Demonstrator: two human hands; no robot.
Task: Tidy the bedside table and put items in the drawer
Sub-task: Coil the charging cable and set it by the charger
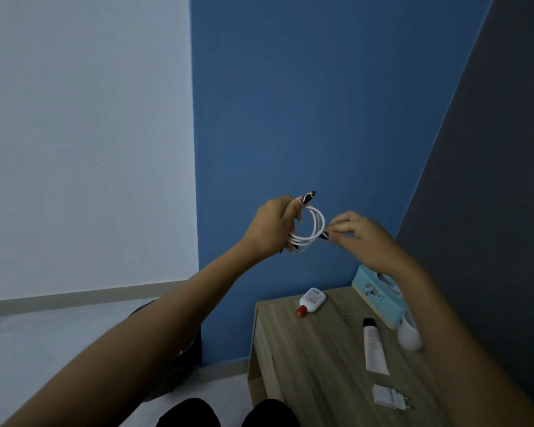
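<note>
One wooden worktop [321, 349] fills the lower right of the view and stands against a blue wall. Five things lie on it, well below the raised hands.

One dark, blurred thing [179, 359] sits on the floor to the left of the worktop; what it is cannot be told.

One light blue box [370, 288] with a printed side stands at the far right edge, against the wall and partly behind the right forearm.

Two bare hands are held up in front of the blue wall, above the worktop's far edge. The left hand [270, 228] is curled round one side of a white cable [319, 221], its fingers [293, 211] closed over the gathered strands. The right hand [364, 235] pinches the opposite side of the coil between its fingers [339, 231], the rest of them loosely bent.

The one cable is wound into a single round coil of a few turns, hanging in the air between the two hands and touching nothing else.

One pale tube [373, 349] with a black cap lies flat near the middle of the worktop, cap toward the wall.

One rounded white object [409, 335] sits just beside the box, half hidden by the right arm.

One white bottle [312, 298] with a red cap lies on its side at the far left corner.

One white charger plug [387, 396] lies nearest the person, its two pins pointing right.
</note>
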